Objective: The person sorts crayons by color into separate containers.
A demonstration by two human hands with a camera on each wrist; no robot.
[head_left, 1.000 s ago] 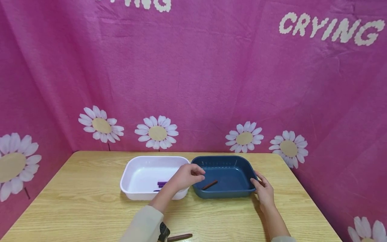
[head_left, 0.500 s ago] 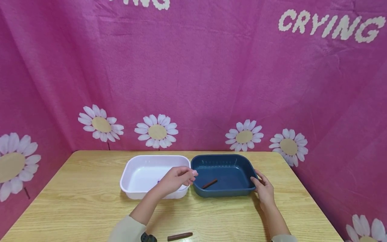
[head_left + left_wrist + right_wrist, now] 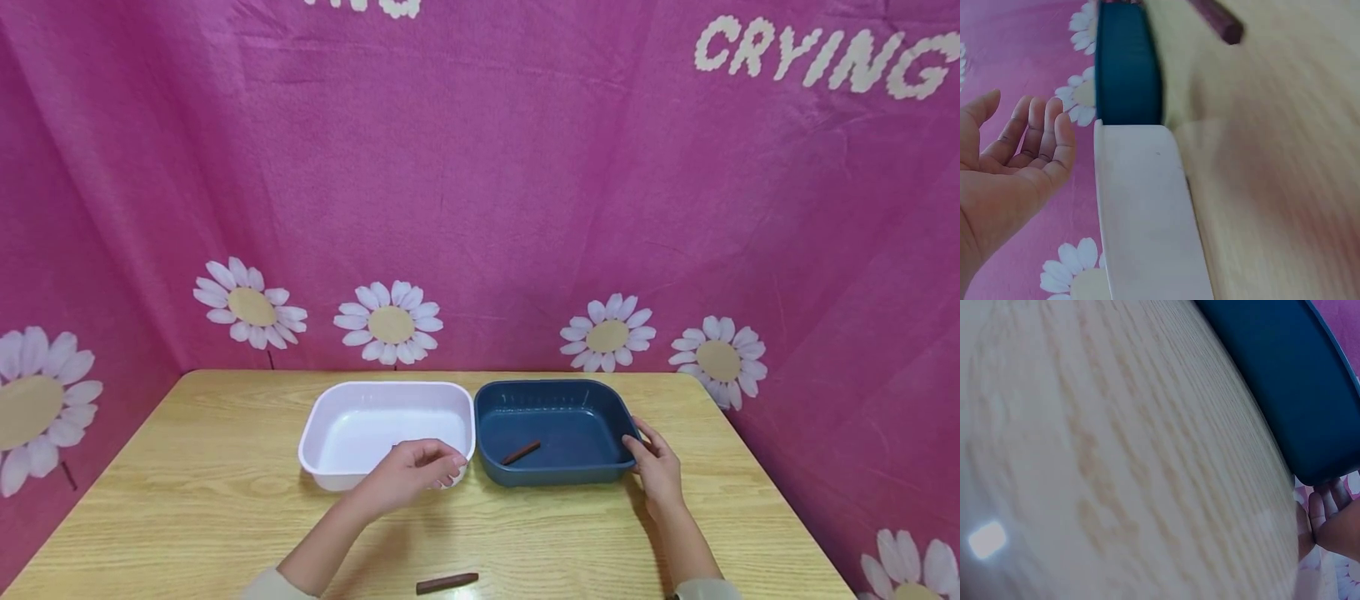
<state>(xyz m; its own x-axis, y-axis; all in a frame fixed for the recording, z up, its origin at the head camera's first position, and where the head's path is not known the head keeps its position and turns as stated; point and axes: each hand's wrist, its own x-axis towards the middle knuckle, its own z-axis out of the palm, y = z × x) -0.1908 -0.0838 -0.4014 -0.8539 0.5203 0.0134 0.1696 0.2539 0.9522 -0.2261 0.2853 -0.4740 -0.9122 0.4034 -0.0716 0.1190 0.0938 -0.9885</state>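
My left hand point(image 3: 412, 471) hovers over the near right part of the white tub point(image 3: 315, 442), fingers loosely bent and nothing in them; the left wrist view shows the bare palm of the same hand point(image 3: 1029, 144). At the right end of the dark blue tub point(image 3: 558, 477), my right hand point(image 3: 656, 467) grips the rim, thumb over the edge and fingers outside. A brown crayon-like stick point(image 3: 521, 452) lies inside the blue tub, towards its left. Another brown crayon-like stick point(image 3: 447, 583) rests on the table near the front. Most of the white tub's contents are hidden behind my left hand.
Both tubs stand side by side on a wooden table point(image 3: 217, 475), the white one left of the blue. A pink cloth point(image 3: 480, 183) with daisies hangs behind and at both sides of the table.
My left hand has drawn back from above the blue tub's left edge, moving left and nearer, over the white tub's front. The right hand keeps its place on the blue tub.
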